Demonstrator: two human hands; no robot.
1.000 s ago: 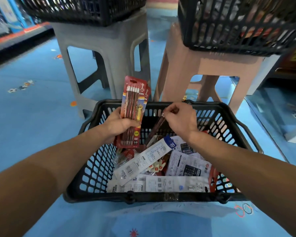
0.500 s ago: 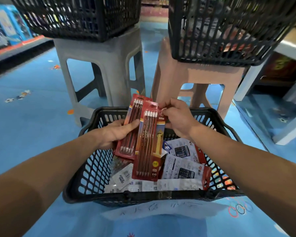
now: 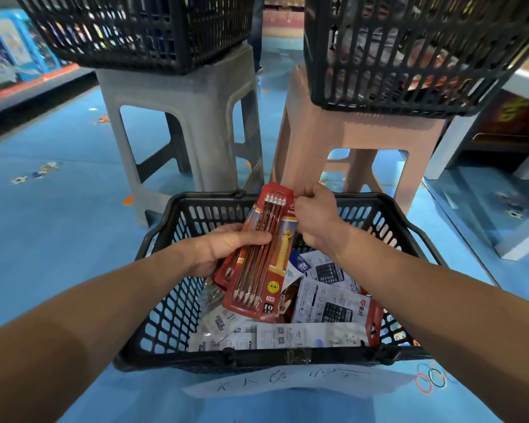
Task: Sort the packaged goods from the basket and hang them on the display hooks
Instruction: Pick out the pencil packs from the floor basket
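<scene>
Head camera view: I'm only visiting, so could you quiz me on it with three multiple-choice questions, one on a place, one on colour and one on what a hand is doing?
1. Where do the calculator packs lie?
A. In the floor basket
B. Hung on a hook
C. On a table

2. What colours are the two seats behind it?
A. Both blue
B. Green and white
C. A grey stool and a pink stool

3. What is the right hand doing?
A. Hanging idle
B. Pinching the top of the pencil packs
C. Pressing flat on the floor

Answers:
1 A: they lie among other goods inside its black mesh walls.
2 C: the moulded plastic plainly shows those two colours.
3 B: its fingers curl at the packs' top edge, while the left hand holds them at the side.
</scene>
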